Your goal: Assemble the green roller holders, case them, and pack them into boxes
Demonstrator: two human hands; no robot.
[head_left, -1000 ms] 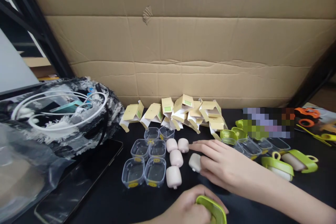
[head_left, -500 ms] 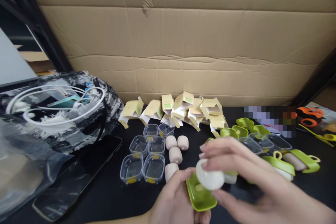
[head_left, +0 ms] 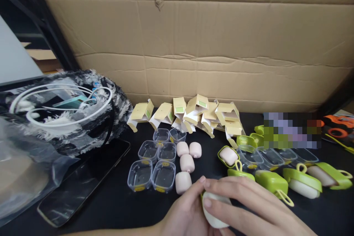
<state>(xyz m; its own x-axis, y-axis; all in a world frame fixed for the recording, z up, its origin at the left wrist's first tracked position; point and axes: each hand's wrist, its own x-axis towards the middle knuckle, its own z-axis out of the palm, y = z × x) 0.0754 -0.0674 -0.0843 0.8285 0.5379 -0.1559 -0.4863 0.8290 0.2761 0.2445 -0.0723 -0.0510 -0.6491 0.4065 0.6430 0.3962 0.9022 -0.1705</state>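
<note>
Smooth off-white puff, lower than before, in shared grip of left hand and right hand

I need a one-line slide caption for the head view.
Left hand and right hand hold a pale pad, beside clear trays on a black table.

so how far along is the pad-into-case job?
Done: several green cases at the right already hold pads. In hand: the left hand and right hand grip a white pad together, with a sliver of green under it. Left: four loose pink pads, six empty clear tubs and the folded card boxes at the back.
</note>
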